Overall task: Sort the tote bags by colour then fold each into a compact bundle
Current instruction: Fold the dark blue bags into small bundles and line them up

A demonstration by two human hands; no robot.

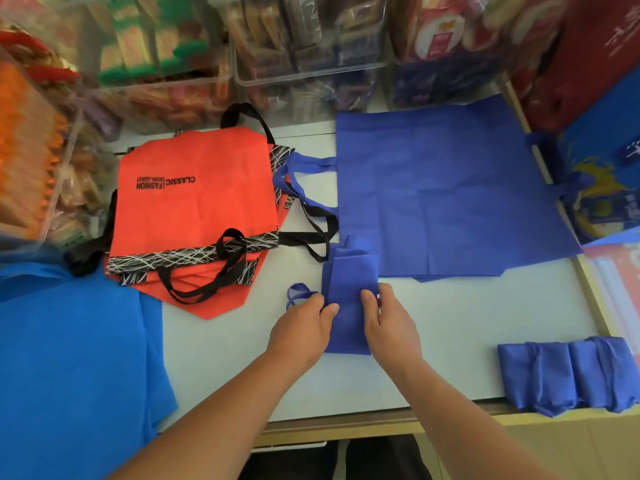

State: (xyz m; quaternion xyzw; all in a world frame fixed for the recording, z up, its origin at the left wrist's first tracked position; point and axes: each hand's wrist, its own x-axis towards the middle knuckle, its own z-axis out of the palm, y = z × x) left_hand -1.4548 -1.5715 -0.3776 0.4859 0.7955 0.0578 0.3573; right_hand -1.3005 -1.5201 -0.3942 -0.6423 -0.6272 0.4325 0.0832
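A dark blue tote bag folded into a narrow strip lies in the middle of the white table. My left hand pinches its left edge, beside a loose blue handle loop. My right hand grips its right edge. Behind the strip a flat stack of dark blue totes is spread out. A stack of orange totes with black handles lies at the left. Folded dark blue bundles sit at the near right edge. A lighter blue tote covers the near left.
Clear plastic bins of packaged snacks line the back of the table. A red bag and a printed blue bag stand at the right. The table's wooden front edge runs below my forearms.
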